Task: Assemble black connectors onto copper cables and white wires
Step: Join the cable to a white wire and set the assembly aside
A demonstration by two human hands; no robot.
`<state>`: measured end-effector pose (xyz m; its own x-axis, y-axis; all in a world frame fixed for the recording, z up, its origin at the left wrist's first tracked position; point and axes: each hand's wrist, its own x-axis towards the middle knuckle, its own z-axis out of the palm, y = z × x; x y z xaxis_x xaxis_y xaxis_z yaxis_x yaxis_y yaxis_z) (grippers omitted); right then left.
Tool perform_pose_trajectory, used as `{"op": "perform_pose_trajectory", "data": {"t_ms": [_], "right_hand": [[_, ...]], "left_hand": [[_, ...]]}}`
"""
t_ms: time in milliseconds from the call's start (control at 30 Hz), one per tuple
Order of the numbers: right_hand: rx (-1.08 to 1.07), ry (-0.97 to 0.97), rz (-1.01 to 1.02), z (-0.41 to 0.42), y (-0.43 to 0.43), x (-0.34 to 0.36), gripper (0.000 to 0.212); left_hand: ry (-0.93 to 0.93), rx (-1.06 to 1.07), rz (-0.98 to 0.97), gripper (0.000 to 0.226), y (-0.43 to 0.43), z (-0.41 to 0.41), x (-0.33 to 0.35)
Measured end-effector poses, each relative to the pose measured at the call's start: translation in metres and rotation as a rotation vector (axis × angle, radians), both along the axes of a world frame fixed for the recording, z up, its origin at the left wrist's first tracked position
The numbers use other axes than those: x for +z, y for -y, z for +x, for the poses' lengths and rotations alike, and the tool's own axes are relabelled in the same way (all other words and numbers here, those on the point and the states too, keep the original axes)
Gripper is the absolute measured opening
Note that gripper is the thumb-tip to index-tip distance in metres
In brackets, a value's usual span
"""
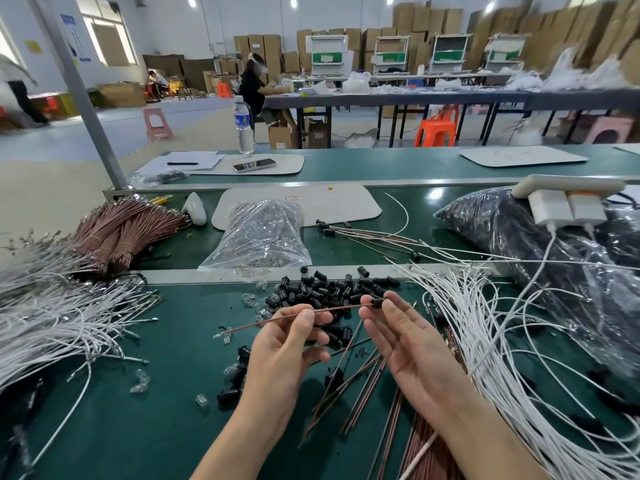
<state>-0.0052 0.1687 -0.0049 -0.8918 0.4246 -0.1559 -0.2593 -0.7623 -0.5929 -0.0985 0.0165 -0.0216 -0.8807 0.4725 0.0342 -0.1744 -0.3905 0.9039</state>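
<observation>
Green matting covered the long workbench point(138, 427), which stood in a big hall stacked with cardboard boxes point(426, 19). Seen from the head camera, the left hand point(287, 344) pinched a thin copper cable point(294, 315) between thumb and fingertips, holding it clear above the bench. The right hand point(408, 344) pinched a black connector point(378, 302) sitting on the cable's right end, between thumb and forefinger, its other fingers loose. Just beyond the hands lay a pile of black connectors point(332, 291), with a clear bag point(259, 233) behind it. Loose copper cables point(353, 379) lay beneath the right hand. White wires point(485, 323) spread in heaps on both sides, and tied bundles of copper cables point(121, 230) lay at the far left.
</observation>
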Motion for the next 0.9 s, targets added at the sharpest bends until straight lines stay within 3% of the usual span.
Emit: {"op": "perform_pose_trajectory", "data": {"t_ms": [267, 533, 700, 900], "right_hand": [[0.035, -0.055, -0.027, 0.0009, 0.0004, 0.0012, 0.029], [0.043, -0.061, -0.017, 0.0008, 0.0016, 0.0023, 0.024], [0.030, -0.061, -0.014, 0.0011, 0.0003, 0.0026, 0.021], [0.037, -0.066, 0.002, 0.0011, 0.0007, 0.0044, 0.023]], "left_hand": [[-0.023, 0.027, -0.068, 0.040, 0.0029, -0.0043, -0.0032], [-0.092, -0.013, -0.120, 0.024, 0.0070, -0.0057, -0.0020], [-0.119, -0.021, -0.146, 0.040, 0.0055, -0.0047, -0.0017], [-0.105, -0.032, -0.142, 0.036, 0.0055, -0.0022, 0.0003]]}}
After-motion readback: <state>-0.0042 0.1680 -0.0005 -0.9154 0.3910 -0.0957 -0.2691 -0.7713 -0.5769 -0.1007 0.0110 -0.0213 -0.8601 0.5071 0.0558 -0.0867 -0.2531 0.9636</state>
